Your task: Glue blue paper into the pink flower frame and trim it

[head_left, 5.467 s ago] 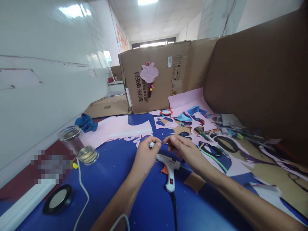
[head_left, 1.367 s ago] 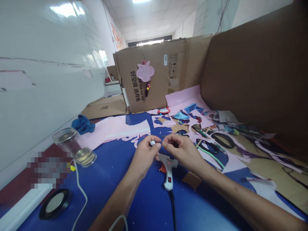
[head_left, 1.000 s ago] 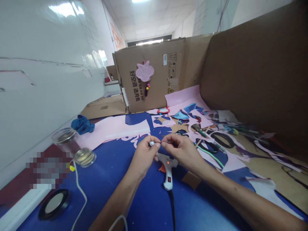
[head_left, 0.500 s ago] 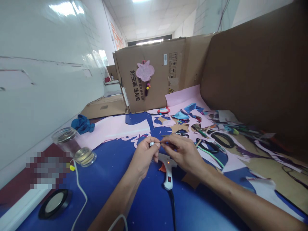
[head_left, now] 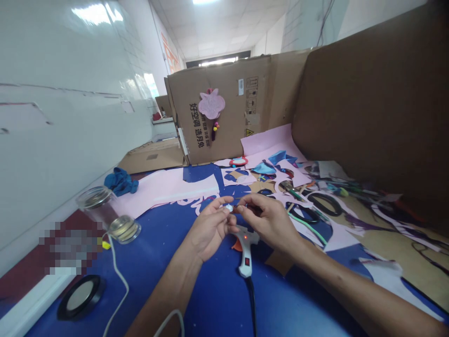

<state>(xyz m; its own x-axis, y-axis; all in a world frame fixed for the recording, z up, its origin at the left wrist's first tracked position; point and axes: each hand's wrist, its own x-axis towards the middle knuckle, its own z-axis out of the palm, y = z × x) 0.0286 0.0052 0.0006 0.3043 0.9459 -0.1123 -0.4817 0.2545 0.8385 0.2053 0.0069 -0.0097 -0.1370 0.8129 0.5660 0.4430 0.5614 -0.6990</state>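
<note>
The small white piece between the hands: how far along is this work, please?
Done: a pink felt flower looks finished on the carton. In hand: the left hand pinches the white piece; the right hand holds a thin dark stem beside it. Left: the glue gun lies untouched, red light on.

The left hand [head_left: 210, 229] is pinching a small white disc [head_left: 229, 207], while the right hand [head_left: 268, 220] is holding a thin dark rod [head_left: 245, 205] just beside it. A glue gun [head_left: 246, 250] is lying just below the right hand, its red light glowing.
</note>
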